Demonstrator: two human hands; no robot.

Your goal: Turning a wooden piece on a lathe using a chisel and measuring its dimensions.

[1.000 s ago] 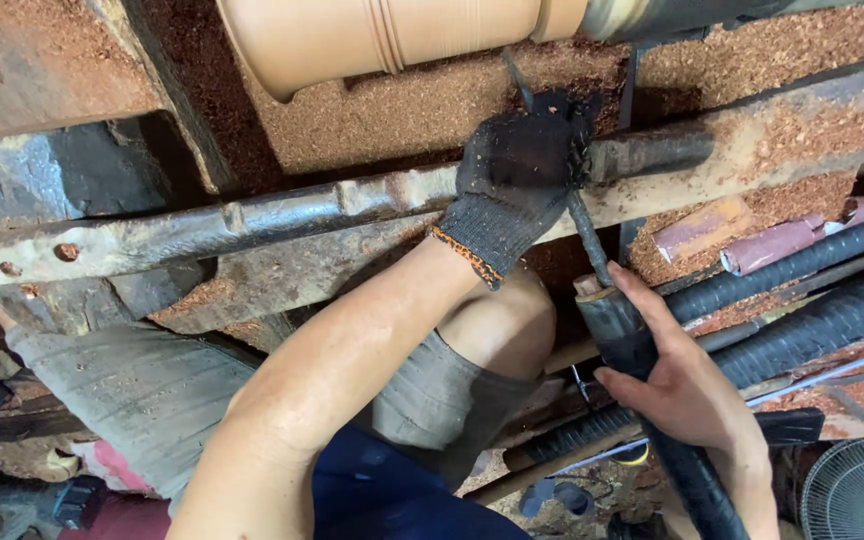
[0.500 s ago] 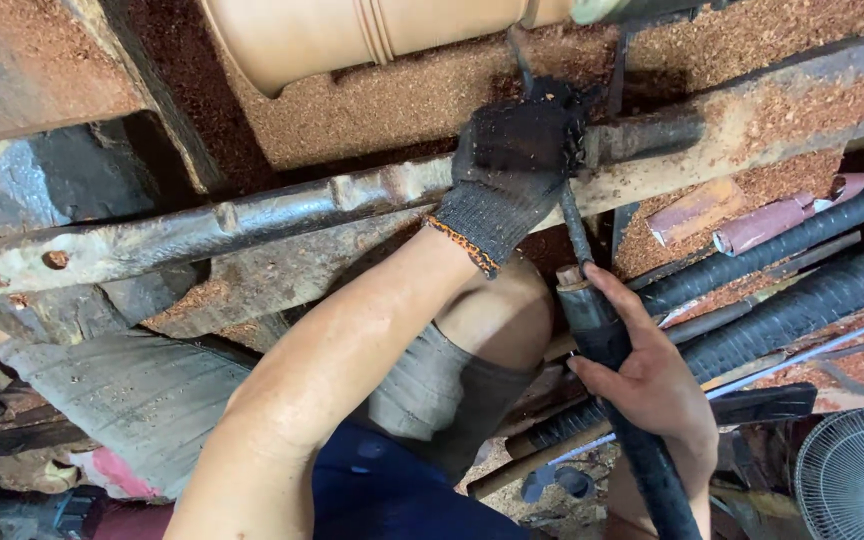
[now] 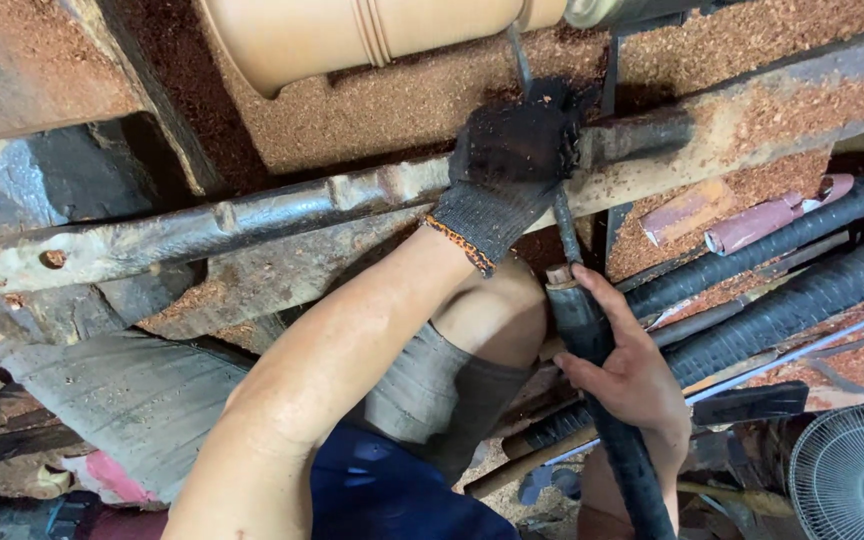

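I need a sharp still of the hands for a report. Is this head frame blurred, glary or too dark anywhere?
Head view: gloved left hand and bare right hand look sharp; daylight is even, with mild sheen on the tan pipe; deep shadow hides detail behind the rusty bar.

From my feed, lighting is even and fairly bright, with soft daylight from above. Deep shadow sits under the rusty beam (image 3: pixel 752 110). Focus is sharp centrally; the fan (image 3: pixel 852 475) at the corner looks slightly soft.

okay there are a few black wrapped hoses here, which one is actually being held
The near-upright black hose gripped by the bare right hand. The two other wrapped hoses lie slanted at right, untouched.
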